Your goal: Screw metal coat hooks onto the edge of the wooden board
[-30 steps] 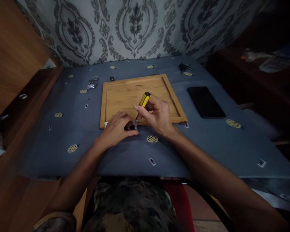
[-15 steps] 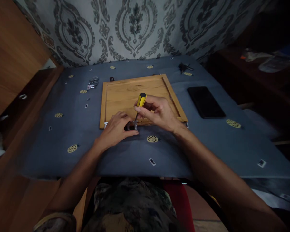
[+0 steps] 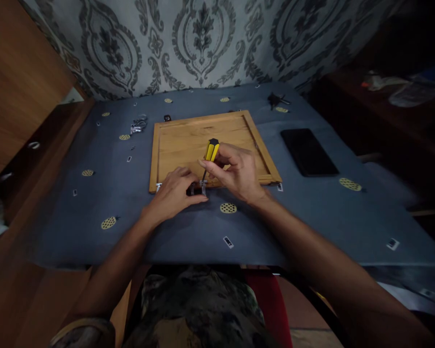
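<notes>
A framed wooden panel [image 3: 203,140] lies flat on the blue cloth, its near edge close to me. At the middle of that edge sits a small metal fitting [image 3: 203,187], which looks like a latch or hinge. My left hand [image 3: 176,193] grips it between thumb and fingers. Held in my right hand [image 3: 237,169] is a screwdriver [image 3: 212,149] with a yellow and black handle. It stands nearly upright, its tip down at the fitting. The screw itself is too small to make out.
A black phone [image 3: 309,152] lies right of the panel. Keys [image 3: 277,100] rest at the back right. More metal fittings [image 3: 138,124] lie back left, near a small black object [image 3: 167,118]. A patterned curtain [image 3: 203,43] hangs behind the table.
My right hand has turned slightly, and its fingers have shifted around the screwdriver's handle. The left hand, the fitting and the panel stay in place.
</notes>
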Motion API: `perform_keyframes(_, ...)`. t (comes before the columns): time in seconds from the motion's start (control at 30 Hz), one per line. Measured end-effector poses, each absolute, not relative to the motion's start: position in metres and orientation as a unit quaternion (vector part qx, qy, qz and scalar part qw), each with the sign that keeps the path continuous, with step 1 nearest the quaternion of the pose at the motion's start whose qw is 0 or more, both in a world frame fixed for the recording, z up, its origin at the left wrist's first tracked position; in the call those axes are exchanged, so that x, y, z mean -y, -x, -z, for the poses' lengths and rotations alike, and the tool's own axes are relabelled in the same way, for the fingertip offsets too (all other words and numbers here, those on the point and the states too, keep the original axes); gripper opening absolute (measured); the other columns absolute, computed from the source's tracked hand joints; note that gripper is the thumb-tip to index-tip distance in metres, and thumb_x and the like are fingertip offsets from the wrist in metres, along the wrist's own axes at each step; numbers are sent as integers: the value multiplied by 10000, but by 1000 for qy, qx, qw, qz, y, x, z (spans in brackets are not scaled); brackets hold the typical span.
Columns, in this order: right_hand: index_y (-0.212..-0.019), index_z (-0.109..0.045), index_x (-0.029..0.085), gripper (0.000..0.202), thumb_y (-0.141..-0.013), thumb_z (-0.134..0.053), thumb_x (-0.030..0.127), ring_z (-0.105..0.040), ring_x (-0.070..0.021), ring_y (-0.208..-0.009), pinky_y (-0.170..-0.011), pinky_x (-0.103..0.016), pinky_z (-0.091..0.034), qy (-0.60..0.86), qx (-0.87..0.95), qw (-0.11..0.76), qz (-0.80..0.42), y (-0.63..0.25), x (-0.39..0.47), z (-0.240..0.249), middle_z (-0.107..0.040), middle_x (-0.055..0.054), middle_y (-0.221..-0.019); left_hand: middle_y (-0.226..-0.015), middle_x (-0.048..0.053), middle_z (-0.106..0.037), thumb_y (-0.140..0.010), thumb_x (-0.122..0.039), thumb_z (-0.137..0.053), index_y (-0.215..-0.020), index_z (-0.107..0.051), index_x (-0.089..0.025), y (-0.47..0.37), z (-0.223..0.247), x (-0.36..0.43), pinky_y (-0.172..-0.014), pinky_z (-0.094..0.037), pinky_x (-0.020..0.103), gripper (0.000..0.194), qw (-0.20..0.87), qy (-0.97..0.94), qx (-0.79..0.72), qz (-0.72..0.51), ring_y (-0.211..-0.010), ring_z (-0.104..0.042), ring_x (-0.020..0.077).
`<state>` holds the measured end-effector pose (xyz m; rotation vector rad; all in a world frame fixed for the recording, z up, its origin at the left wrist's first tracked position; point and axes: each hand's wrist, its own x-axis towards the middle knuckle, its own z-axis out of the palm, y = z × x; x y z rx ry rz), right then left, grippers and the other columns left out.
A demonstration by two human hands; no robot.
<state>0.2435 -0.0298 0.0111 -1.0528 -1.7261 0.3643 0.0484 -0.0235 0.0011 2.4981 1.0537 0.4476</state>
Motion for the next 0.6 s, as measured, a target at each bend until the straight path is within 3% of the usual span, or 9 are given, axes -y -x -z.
perform_keyframes(0.17,-670,-464,257,473,-940,-678,581,-493,-157,-605,-599,-333,-415,435,716,525,-150,-242,30,-12,-510,23,-620,-1077,74,-688,-890,-355,-825,-1038,-708,-181,-48,-1,23,-947,-511,427,257,208,-892,-369,-160,-1057,-632,270)
perform_keyframes(0.43,-707,-535,245,413,-959,-666,545,-535,-147,-596,-580,-323,-446,451,668,576,-135,-238,38,-12,-561,11,-655,-992,55,-675,-867,-394,-843,-959,-697,-188,-48,0,23,-878,-507,397,269,193,-890,-376,-170,-1004,-637,268)
perform_keyframes(0.6,-702,-489,251,446,-929,-701,572,-532,-140,-576,-536,-305,-449,462,631,603,-159,-239,37,-13,-503,26,-658,-988,57,-668,-874,-398,-837,-1003,-714,-175,-49,-1,24,-862,-491,385,286,191,-892,-373,-167,-970,-629,260)
